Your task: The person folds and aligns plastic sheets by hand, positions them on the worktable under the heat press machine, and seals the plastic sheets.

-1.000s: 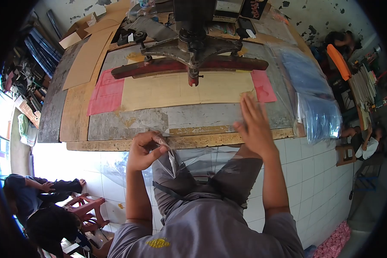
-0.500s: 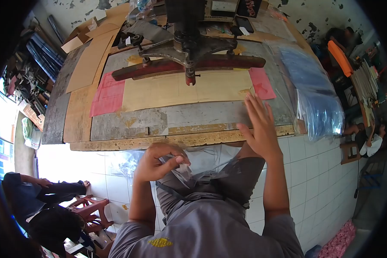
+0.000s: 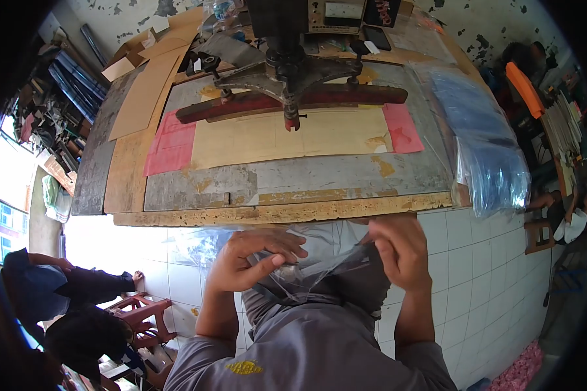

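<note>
A thin clear plastic sheet (image 3: 336, 264) stretches over my lap, just below the table's front edge. My left hand (image 3: 254, 260) pinches its left part between thumb and curled fingers. At the other side, my right hand (image 3: 403, 253) has its fingers bent in around the sheet's right edge; the fingertips are slightly blurred. Beyond both hands, a long cream strip (image 3: 293, 137) with pink ends lies flat on the grey plate (image 3: 293, 177). A red press bar (image 3: 346, 98) hangs above it from a dark metal bracket (image 3: 287, 72).
Clear bluish plastic sheets (image 3: 486, 140) are stacked at the table's right side. Brown cardboard (image 3: 143, 98) lies at the left, and a phone (image 3: 377, 38) at the back. Another person (image 3: 52, 287) sits at the lower left by a red stool (image 3: 143, 319).
My right hand has come off the plate's edge, down toward my lap, and closed on the plastic sheet. The left hand keeps its pinch, and the sheet is spread wider.
</note>
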Tool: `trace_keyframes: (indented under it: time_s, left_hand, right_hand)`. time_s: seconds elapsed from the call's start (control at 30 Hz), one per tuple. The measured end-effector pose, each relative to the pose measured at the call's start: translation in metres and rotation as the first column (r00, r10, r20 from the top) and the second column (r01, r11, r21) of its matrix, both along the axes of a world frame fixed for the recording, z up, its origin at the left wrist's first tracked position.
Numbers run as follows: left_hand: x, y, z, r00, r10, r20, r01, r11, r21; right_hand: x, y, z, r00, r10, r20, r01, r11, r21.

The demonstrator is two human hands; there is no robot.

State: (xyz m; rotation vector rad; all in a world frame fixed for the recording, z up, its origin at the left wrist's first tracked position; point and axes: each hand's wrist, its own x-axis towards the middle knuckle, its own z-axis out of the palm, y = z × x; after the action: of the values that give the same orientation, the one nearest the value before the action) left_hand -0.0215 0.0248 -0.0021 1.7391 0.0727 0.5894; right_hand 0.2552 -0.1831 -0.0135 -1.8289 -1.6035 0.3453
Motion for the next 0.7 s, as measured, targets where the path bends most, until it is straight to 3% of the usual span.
trace_keyframes:
  time_s: [0.13, 0.23, 0.43, 0.53, 0.7]
  left_hand:
    - [0.012, -0.008, -0.001, 0.999, -0.010, -0.042, 0.009, 1.000, -0.016]
    - [0.011, -0.012, -0.007, 0.998, -0.012, -0.061, 0.010, 0.999, -0.031]
    - [0.004, -0.014, -0.010, 0.999, 0.032, -0.032, -0.035, 0.995, -0.093]
    - [0.007, -0.012, -0.011, 0.999, 0.033, -0.031, -0.037, 0.994, -0.107]
    - [0.018, -0.010, -0.009, 0.996, 0.034, -0.077, -0.038, 0.998, -0.059]
  right_hand:
    - [0.019, 0.054, -0.008, 0.911, -0.186, 0.369, 0.137, 0.978, 0.155]
    - [0.030, 0.088, -0.034, 0.849, -0.168, 0.501, 0.195, 0.981, -0.002]
    - [0.019, 0.068, -0.036, 0.868, -0.145, 0.474, 0.154, 0.988, 0.019]
    - [-0.001, 0.041, -0.021, 0.916, -0.088, 0.391, 0.119, 0.991, -0.054]
    - [-0.010, -0.015, -0.022, 0.979, 0.184, 0.088, -0.183, 0.983, -0.020]
